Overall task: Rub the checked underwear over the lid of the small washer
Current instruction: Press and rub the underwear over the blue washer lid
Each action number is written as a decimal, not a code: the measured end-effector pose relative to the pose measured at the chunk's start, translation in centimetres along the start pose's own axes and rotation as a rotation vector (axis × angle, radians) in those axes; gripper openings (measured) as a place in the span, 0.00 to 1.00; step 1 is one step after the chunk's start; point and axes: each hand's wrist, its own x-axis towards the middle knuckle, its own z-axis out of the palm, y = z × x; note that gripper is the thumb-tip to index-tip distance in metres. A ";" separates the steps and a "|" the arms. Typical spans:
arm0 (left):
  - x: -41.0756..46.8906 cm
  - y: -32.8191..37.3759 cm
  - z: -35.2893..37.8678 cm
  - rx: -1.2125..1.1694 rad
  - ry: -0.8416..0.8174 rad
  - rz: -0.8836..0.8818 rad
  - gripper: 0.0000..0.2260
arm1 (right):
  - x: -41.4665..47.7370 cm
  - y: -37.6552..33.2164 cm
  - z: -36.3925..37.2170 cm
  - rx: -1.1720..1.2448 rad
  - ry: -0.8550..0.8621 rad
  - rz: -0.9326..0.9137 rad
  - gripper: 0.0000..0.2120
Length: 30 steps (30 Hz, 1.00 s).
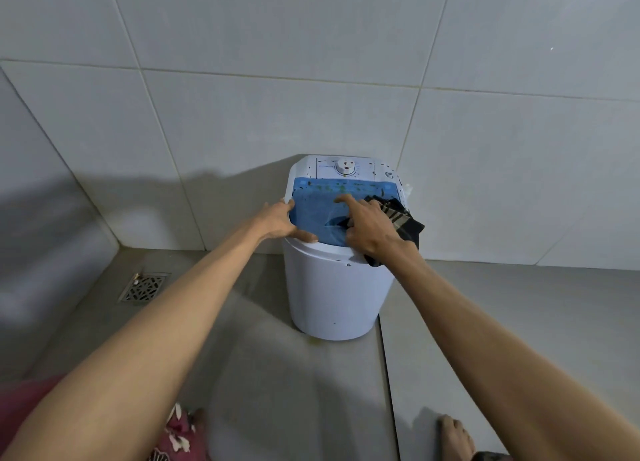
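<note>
A small white washer (332, 294) stands against the tiled wall, with a blue translucent lid (318, 211) on top. Dark specks dot the back of the lid. My right hand (367, 228) presses the dark checked underwear (401, 218) onto the right side of the lid, index finger stretched forward. Part of the cloth hangs over the washer's right edge. My left hand (280, 221) grips the lid's left front edge, thumb lying on the rim.
A white control panel with a round dial (345, 167) sits behind the lid. A metal floor drain (143, 287) lies at the left by the wall corner. My bare feet (455, 438) and a pink floral garment (176, 440) are at the bottom.
</note>
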 end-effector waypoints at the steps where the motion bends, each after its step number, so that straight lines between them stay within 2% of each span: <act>1: -0.2 0.1 -0.1 0.000 -0.003 0.009 0.61 | -0.2 0.4 -0.6 0.028 -0.020 -0.010 0.28; 4: -0.5 0.4 -0.2 0.013 -0.019 0.004 0.60 | -0.9 1.2 -1.5 -0.019 -0.066 -0.001 0.25; 6: -0.6 0.5 -0.2 0.018 -0.020 -0.006 0.59 | -1.3 1.9 -1.6 -0.135 -0.093 0.039 0.27; 9: -0.8 0.5 -0.4 0.040 -0.026 0.000 0.65 | -1.4 2.5 -2.2 -0.133 -0.113 0.102 0.23; 11: -0.7 0.3 -0.4 0.039 -0.021 -0.001 0.65 | -1.0 2.5 -1.9 -0.097 -0.071 0.055 0.20; 16: -0.5 0.2 -0.2 0.035 -0.019 -0.032 0.66 | -0.5 1.7 0.5 -0.177 -0.030 -0.003 0.23; 22: -0.4 0.5 -0.3 0.084 -0.023 -0.037 0.55 | -0.8 2.0 0.1 -0.115 0.002 -0.082 0.20; 27: -0.4 0.5 -0.3 0.106 -0.009 -0.027 0.54 | -1.1 4.9 -1.2 -0.200 -0.020 -0.053 0.22; 30: -0.8 1.2 -0.3 0.151 0.031 0.004 0.50 | -1.4 3.6 -1.3 -0.170 -0.014 -0.004 0.19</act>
